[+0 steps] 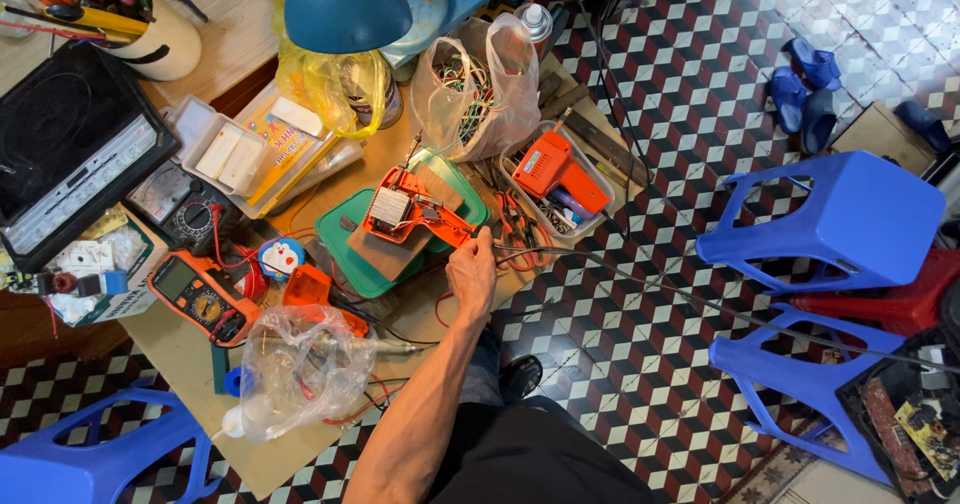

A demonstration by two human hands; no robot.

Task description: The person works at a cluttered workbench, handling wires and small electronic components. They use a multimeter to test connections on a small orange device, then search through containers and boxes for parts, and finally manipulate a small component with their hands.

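Observation:
My left hand (472,272) reaches forward from the bottom of the view, over a low wooden board (180,359). Its fingers are closed on the near end of an opened orange tool casing (410,214), whose inner parts and a small white block are exposed. The casing rests on a piece of cardboard over a green plastic lid (340,254). A black cable (640,282) runs from beside the fingers away to the right across the floor. My right hand is out of view.
An orange soldering gun (555,169) lies in a clear tray. Two multimeters (200,299) (185,204), plastic bags of wires (475,89) (300,364) and a blue lamp shade (345,4) crowd the board. Blue stools (850,224) (800,374) stand on the checkered floor at the right.

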